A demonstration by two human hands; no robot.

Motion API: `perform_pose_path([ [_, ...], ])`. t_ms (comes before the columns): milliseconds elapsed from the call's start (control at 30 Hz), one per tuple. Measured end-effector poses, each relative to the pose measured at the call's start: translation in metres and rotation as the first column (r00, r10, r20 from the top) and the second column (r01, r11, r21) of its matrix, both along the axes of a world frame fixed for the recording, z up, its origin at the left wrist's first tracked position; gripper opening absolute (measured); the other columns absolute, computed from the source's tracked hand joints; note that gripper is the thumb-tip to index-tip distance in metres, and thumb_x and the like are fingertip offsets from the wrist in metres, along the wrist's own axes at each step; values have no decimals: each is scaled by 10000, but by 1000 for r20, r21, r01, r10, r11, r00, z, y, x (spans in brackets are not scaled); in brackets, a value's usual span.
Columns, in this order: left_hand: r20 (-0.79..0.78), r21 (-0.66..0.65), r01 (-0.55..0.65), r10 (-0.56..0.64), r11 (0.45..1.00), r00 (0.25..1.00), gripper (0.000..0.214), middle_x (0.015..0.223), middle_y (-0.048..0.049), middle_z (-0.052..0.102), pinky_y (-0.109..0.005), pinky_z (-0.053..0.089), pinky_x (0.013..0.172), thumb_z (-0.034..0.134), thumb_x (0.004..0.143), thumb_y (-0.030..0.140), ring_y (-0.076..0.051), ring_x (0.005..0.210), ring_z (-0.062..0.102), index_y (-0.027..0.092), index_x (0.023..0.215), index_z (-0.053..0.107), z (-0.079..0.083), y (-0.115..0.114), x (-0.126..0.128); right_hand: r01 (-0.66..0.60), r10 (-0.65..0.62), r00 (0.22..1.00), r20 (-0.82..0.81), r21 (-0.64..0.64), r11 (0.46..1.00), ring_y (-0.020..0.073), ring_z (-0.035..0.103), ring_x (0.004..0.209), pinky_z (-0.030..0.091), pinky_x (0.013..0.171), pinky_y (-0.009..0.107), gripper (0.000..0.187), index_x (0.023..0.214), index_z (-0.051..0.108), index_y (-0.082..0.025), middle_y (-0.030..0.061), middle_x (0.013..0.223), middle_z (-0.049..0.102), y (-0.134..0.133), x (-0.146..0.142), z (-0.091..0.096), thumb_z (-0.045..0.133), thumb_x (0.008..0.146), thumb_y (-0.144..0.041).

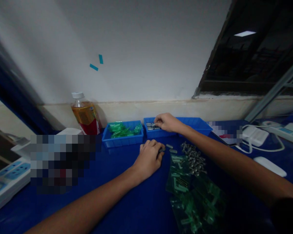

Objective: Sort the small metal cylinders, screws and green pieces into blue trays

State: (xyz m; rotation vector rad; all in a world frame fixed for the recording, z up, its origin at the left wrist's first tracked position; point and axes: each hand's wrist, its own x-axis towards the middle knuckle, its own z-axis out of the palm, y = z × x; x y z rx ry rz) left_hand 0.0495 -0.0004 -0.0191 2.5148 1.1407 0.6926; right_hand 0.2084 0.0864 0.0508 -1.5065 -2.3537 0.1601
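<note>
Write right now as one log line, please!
left hand: on blue tabletop, gripping metal piece; right hand: over blue tray, at metal parts; green plastic: in left tray

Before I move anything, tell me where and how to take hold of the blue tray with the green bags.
Probably best by the rims of its two short ends, coming from the front and down from above. The blue tray is wide and low and sits flat; the wall rises behind it, and only a narrow gap parts its right end from the neighbouring tray.
</note>
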Motion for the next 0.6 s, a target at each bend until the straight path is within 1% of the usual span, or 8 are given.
perform_pose_path([
  [100, 8, 9, -11, 11, 1000, 1000, 119, 962, -27, 612, -361, 370, 764, 514, 864, 204, -230, 947, 519, 230, 945, 597, -1, 0, 0, -31, 32, 998, 48, -16, 999, 125, 591, 675, 384, 597, 198, 142, 856, 691, -122, 49, 768, 690, 19, -13, -8, 587, 763, -146],
  [200, 22, -11, -17, 17, 1000, 1000, 88, 931, -22, 624, -356, 358, 750, 537, 858, 221, -229, 927, 525, 222, 932, 585, 0, 1, 0, -33, 34, 995, 98, -19, 999, 127, 576, 685, 361, 588, 202, 161, 861, 699, -141, 41, 789, 687, 25, -22, -11, 594, 740, -153],
  [300, 39, -41, -13, 14, 999, 999, 89, 917, -19, 635, -356, 357, 753, 546, 858, 226, -223, 912, 533, 212, 941, 575, 1, 1, 1, -27, 35, 988, 153, -59, 998, 123, 565, 631, 340, 551, 206, 151, 793, 714, -157, 30, 728, 685, 27, -28, -10, 588, 715, -130],
  [367, 50, -49, -6, 9, 999, 999, 86, 910, -18, 636, -357, 361, 757, 539, 864, 224, -220, 906, 535, 208, 941, 573, 3, 1, 1, -8, 19, 983, 180, -63, 998, 135, 569, 627, 336, 546, 216, 144, 781, 718, -154, 44, 716, 688, 27, -29, -7, 593, 709, -140],
  [500, 110, -36, -8, 12, 999, 994, 82, 937, -23, 627, -339, 381, 744, 503, 887, 212, -208, 905, 540, 196, 940, 562, 4, 1, 0, 39, -37, 980, 195, -4, 999, 180, 600, 749, 359, 619, 242, 227, 903, 713, -134, 100, 846, 704, 24, -28, -5, 529, 775, -172],
  [600, 171, -38, 8, -1, 999, 985, 81, 950, -27, 618, -318, 400, 739, 488, 892, 192, -189, 894, 549, 187, 942, 552, 3, 2, 0, 29, -26, 979, 203, -14, 999, 178, 607, 740, 365, 626, 243, 241, 904, 724, -148, 87, 848, 710, 23, -27, -5, 521, 777, -170],
])
